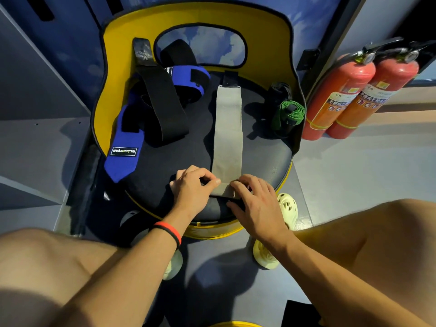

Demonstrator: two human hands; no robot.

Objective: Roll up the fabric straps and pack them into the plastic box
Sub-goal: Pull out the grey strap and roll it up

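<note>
Your left hand [193, 187] and right hand [256, 201] both pinch the near end of the grey strap [227, 128], with fingers [240, 186] curled over its first fold at the front edge of the seat [165, 180]. That fold sits close to the rim, so a slack grip could let it spring open or slide off toward the floor. If one hand turns ahead of the other, the roll will likely skew and end up cone-shaped. The strap itself is pale, flat and woven. It lies straight away from you across the seat and ends in a dark tab [230, 79] near the backrest. It looks soft and probably stretchy, so keep it taut. Farther left, the blue strap [125, 147] and black strap [162, 102] lie crossed. The green strap [289, 112] sits rolled at far right. The plastic box is not in view.
</note>
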